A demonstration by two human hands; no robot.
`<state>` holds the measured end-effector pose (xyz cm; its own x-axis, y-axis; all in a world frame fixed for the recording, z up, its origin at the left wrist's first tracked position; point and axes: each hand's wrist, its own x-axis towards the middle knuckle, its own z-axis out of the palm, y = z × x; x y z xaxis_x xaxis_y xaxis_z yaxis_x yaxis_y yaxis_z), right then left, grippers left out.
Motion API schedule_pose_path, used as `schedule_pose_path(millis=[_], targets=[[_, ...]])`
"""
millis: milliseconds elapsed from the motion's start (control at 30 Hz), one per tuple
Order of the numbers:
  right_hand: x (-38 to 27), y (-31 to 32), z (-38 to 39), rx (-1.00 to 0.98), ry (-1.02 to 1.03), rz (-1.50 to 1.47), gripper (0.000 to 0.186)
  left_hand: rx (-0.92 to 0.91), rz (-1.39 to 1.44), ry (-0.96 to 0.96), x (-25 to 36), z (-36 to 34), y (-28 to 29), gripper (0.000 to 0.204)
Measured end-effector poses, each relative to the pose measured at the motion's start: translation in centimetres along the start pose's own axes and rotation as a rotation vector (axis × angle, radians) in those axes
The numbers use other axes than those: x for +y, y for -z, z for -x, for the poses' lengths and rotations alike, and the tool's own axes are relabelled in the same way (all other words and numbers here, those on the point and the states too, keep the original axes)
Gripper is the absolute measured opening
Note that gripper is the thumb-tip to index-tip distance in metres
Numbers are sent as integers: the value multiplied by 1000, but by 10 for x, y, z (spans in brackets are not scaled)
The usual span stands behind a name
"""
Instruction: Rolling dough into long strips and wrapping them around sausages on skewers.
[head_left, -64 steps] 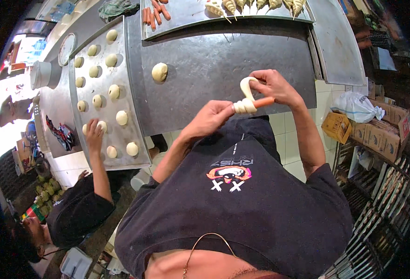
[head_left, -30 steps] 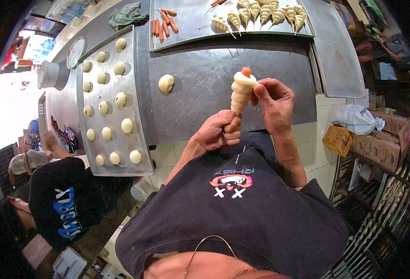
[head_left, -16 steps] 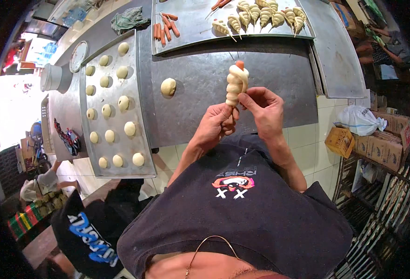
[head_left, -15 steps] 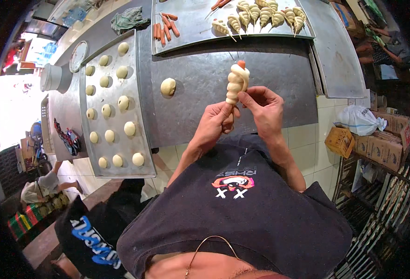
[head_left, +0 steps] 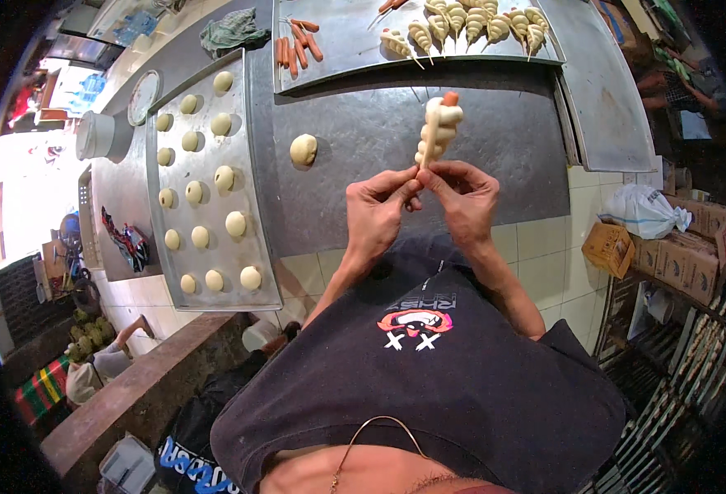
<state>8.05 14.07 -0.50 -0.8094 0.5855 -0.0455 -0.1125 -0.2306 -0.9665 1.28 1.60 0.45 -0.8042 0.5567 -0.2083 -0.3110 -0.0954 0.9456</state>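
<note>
A dough-wrapped sausage (head_left: 440,132) stands tilted above the worktable, its orange tip bare at the top. Pale dough coils round it, and one straight strip of dough runs down over the coils on my side. At its lower end my left hand (head_left: 378,207) grips it between thumb and fingers. My right hand (head_left: 466,199) pinches the strip's bottom end right beside the left thumb. The stick is hidden by my fingers. To the left, a single dough ball (head_left: 303,150) rests on the dark tabletop.
A metal tray (head_left: 257,239) with several dough balls lies at the left. Across the far side, another tray (head_left: 338,70) holds bare sausages (head_left: 298,45) and wrapped sausages on sticks (head_left: 462,26). A cloth (head_left: 233,34) sits behind; boxes (head_left: 682,262) and a rack (head_left: 676,370) stand right.
The dough strip has come down from the top along the coils, and my right hand has moved down beside my left. The wrapped sausage has turned. A person in dark clothing at lower left has shifted.
</note>
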Motion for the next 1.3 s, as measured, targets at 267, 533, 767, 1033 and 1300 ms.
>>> schedule_pose_path(millis=[267, 533, 767, 1033, 1300], targets=[[-23, 1, -10, 56, 35, 153, 14, 30, 164, 69, -16, -13, 2, 23], [-35, 8, -9, 119, 75, -92, 17, 63, 313, 189, -22, -11, 4, 22], [-13, 0, -1, 7, 30, 79, 12, -46, 222, 51, -22, -10, -3, 21], [1, 0, -1, 60, 302, 403, 11, 110, 298, 76, -21, -7, -7, 13], [13, 6, 1, 23, 155, 70, 19, 22, 323, -27, -17, -8, -6, 6]])
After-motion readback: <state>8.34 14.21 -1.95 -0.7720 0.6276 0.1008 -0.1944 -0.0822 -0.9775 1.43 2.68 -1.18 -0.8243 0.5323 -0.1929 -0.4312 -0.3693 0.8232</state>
